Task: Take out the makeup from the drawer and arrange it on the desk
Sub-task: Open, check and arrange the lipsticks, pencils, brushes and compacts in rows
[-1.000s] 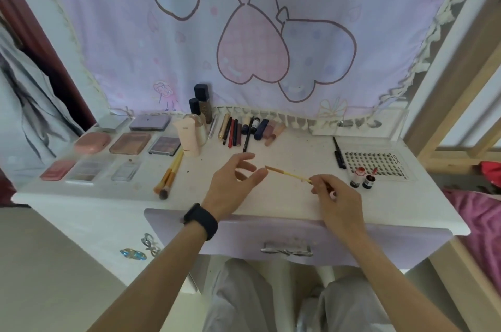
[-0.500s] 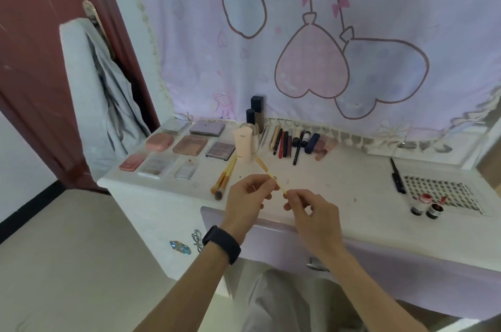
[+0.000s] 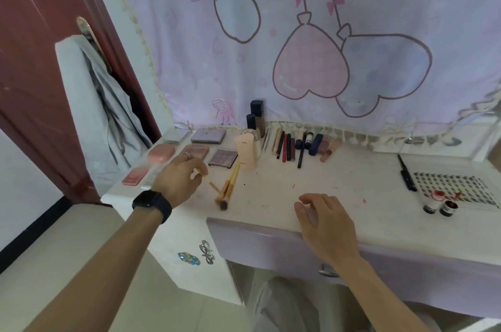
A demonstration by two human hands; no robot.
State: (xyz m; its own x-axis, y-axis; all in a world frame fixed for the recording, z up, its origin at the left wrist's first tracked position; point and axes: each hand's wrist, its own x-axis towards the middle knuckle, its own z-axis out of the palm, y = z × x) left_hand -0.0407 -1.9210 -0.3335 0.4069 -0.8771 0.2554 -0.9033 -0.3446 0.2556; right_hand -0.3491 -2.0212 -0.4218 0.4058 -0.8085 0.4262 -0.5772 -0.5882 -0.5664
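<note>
My left hand [image 3: 180, 179], with a dark watch on its wrist, hovers over the left part of the white desk [image 3: 311, 182], fingers loosely curled and holding nothing. Just to its right a thin yellow stick [image 3: 214, 187] lies against the yellow-handled brushes [image 3: 230, 185]. My right hand [image 3: 324, 219] rests relaxed and empty on the desk's front edge, above the lavender drawer front [image 3: 265, 245]. Palettes and compacts [image 3: 195, 152] lie at the back left. A row of pencils and lip tubes [image 3: 290, 143] lies at the back middle.
A cream tube [image 3: 246, 154] and dark bottles [image 3: 257, 117] stand behind the brushes. At the right are a black pen [image 3: 405, 174], a lash tray [image 3: 455, 186] and two small jars [image 3: 440, 205]. A red-brown door with a grey garment [image 3: 89, 104] is on the left.
Both hands held the thin yellow stick before. It now lies by the brushes. My left hand has let go near it, and my right hand has dropped to the desk's front edge.
</note>
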